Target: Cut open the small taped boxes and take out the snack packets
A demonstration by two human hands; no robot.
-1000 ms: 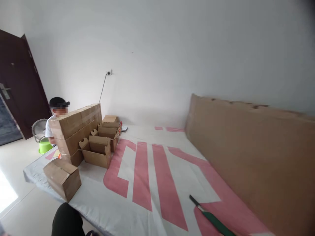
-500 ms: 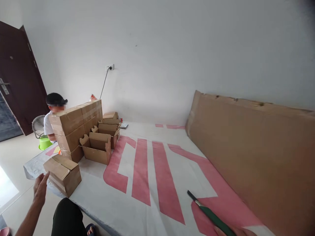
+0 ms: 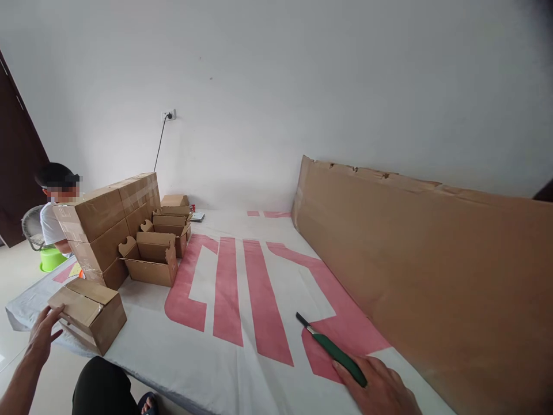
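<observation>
My right hand (image 3: pixel 377 383) is closed around the green handle of a utility knife (image 3: pixel 341 354), whose dark blade points up and to the left over the printed cloth. Over at the left, my left hand (image 3: pixel 43 334) has its fingers spread, with fingertips at the near left edge of a closed cardboard box (image 3: pixel 97 317). A strip of clear tape shows on the box, which sits at the front edge of the covered table (image 3: pixel 164 363).
Behind the box stands a stack of taped cartons (image 3: pixel 103 225), with several open cardboard boxes (image 3: pixel 151 268) beside it. A large cardboard sheet (image 3: pixel 410 259) leans on the wall at right. Another person (image 3: pixel 54 213) sits beyond the stack, near a green tub (image 3: pixel 52 259).
My left hand has come up to the closed box and now touches its edge. The knife and my right hand have moved farther into view. The view has turned right.
</observation>
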